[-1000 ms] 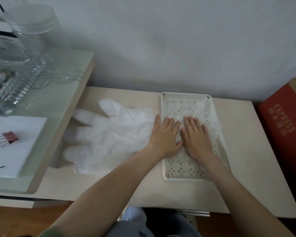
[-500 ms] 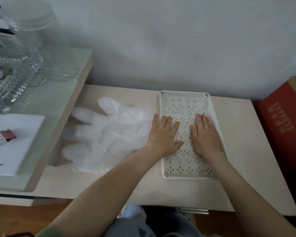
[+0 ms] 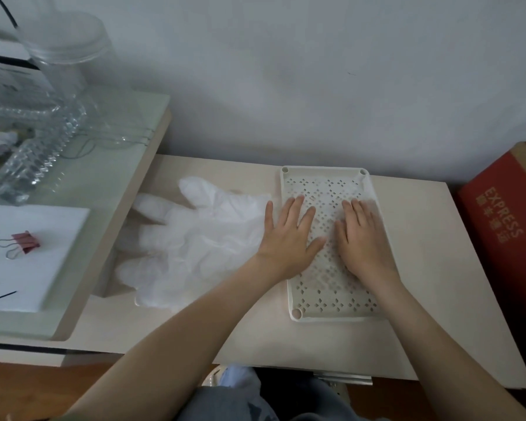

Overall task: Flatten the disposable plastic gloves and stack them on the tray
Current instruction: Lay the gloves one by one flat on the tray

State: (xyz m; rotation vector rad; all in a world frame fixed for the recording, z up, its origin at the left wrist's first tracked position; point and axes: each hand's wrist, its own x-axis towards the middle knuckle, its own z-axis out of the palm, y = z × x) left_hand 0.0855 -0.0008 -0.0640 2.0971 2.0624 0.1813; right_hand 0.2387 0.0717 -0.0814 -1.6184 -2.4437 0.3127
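Both hands press flat on the tray, which sits near the worktop's rear edge, right of centre. The left hand has its fingers straight and spread. The right hand has its fingers straight and close together. Neither hand grips anything. 1 thin glove appears to lie under the palms, though the film is faint. The loose gloves lie toward the worktop's left edge, touching the tray.

Risk: the film probably clings to skin, so lifting the palms quickly may drag the glove off the tray or re-crease it.
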